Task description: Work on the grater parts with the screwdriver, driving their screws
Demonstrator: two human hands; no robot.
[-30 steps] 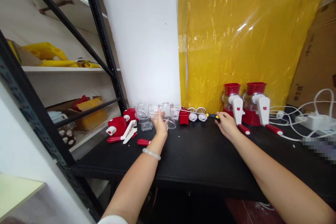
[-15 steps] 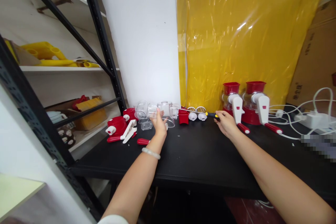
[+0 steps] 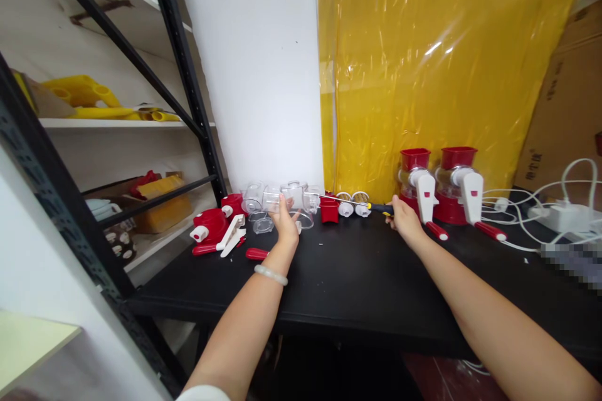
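My left hand (image 3: 285, 223) is closed on a clear plastic housing (image 3: 296, 195) of a rotary grater, lifted a little off the table. My right hand (image 3: 405, 219) grips a screwdriver (image 3: 380, 208) by its black and yellow handle. The long metal shaft points left and its tip reaches into the clear housing; the tip itself is hard to make out. More clear plastic parts (image 3: 254, 197) lie just left of my left hand. A red pusher-like piece (image 3: 329, 209) and two grater drums (image 3: 353, 204) stand behind the shaft.
At left on the black table (image 3: 357, 288) lie a red base (image 3: 209, 225), a white crank arm (image 3: 233, 235) and a red handle (image 3: 256, 254). Two assembled graters (image 3: 458, 188) stand at right, near a white power strip (image 3: 564, 216) and cables. A black-framed shelf (image 3: 183, 56) borders the left.
My right hand has shifted slightly right along the screwdriver, so more of its handle shows. The left hand keeps the clear housing in nearly the same place.
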